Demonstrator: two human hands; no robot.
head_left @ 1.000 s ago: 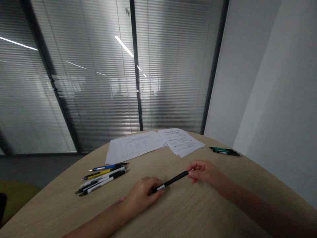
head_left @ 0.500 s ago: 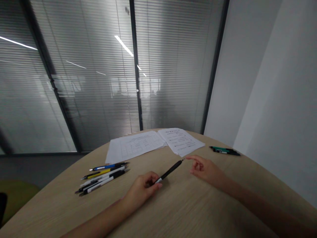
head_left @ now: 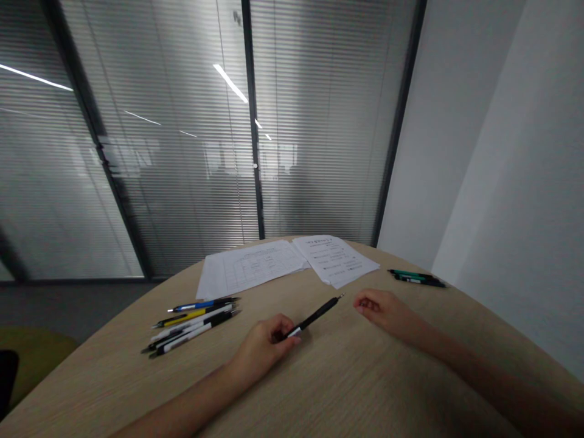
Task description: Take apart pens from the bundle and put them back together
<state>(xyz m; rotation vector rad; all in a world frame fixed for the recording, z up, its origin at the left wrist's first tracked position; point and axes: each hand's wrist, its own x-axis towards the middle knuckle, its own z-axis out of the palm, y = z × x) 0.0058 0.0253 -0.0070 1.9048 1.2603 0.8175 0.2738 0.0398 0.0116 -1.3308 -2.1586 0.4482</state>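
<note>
My left hand (head_left: 263, 344) rests on the wooden table (head_left: 347, 383), its fingers closed around the silver-banded lower end of a black pen (head_left: 314, 317). The pen slants up and to the right, its metal tip free. My right hand (head_left: 378, 308) lies a little to the right of that tip, not touching it, with the fingers loosely curled and nothing in them.
Several pens (head_left: 194, 325) lie together left of my left hand. Two stacked paper documents (head_left: 292, 261) lie at the far edge of the rounded table, and dark-and-green pens (head_left: 416, 278) lie to the right. Behind are glass partitions with blinds (head_left: 159, 152) and a white wall (head_left: 479, 152).
My right hand has let go of the pen's far end and moved slightly back, its fingers now curled. The pen has swung a little further up, still held by my left hand.
</note>
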